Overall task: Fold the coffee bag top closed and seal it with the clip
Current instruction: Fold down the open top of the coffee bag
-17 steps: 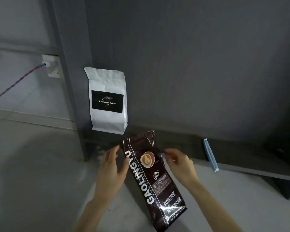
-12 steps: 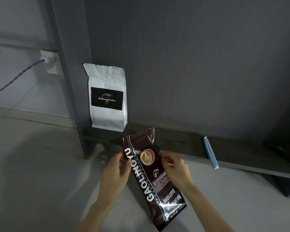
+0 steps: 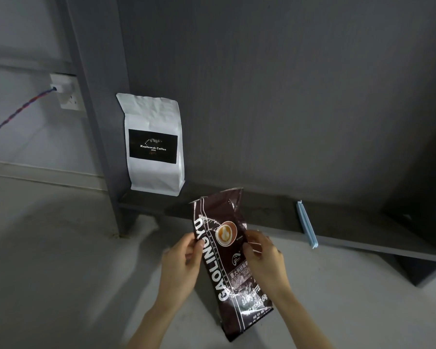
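Note:
A dark brown glossy coffee bag with white lettering stands tilted in the lower middle, its top unfolded and pointing up. My left hand pinches the bag's left edge below the top. My right hand grips its right edge at the same height. A light blue bag clip lies on the dark low shelf to the right, apart from both hands.
A white coffee bag with a black label stands on the shelf's left end against the grey panel. A wall socket with a braided cable sits at left. Pale floor lies below the shelf.
Both hands have closed in from beside the brown bag onto its two side edges. The view has shifted slightly.

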The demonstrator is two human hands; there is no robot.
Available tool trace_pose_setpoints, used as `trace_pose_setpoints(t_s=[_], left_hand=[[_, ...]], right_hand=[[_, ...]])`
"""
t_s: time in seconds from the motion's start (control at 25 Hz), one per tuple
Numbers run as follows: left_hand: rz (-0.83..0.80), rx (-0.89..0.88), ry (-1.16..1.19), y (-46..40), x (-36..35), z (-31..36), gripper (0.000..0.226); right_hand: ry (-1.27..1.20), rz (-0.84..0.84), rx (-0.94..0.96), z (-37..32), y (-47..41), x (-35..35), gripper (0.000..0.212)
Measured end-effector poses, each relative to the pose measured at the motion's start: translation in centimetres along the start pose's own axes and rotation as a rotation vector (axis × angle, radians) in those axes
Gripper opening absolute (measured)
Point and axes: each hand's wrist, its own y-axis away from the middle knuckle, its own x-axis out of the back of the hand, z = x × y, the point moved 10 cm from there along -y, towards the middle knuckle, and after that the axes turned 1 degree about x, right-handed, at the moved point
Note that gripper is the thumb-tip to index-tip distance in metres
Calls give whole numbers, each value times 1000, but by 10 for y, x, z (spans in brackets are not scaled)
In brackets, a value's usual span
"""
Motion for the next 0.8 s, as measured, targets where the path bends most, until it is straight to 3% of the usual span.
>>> trace_pose_setpoints(t_s=[0.4, 0.6, 0.72, 0.8], left_hand=[[-14, -24, 229, -9, -20, 33, 13], [-46, -49, 249, -6, -23, 41, 19], [-66, -53, 267, -5, -23, 41, 25], [-82, -41, 278, -4, -25, 40, 16]], right_hand=[[-8, 141, 27, 11, 26, 49, 20], [119, 424, 333, -44, 26, 108, 19], [288, 430, 471, -72, 15, 113, 25], [402, 386, 494, -76, 5, 103, 25]])
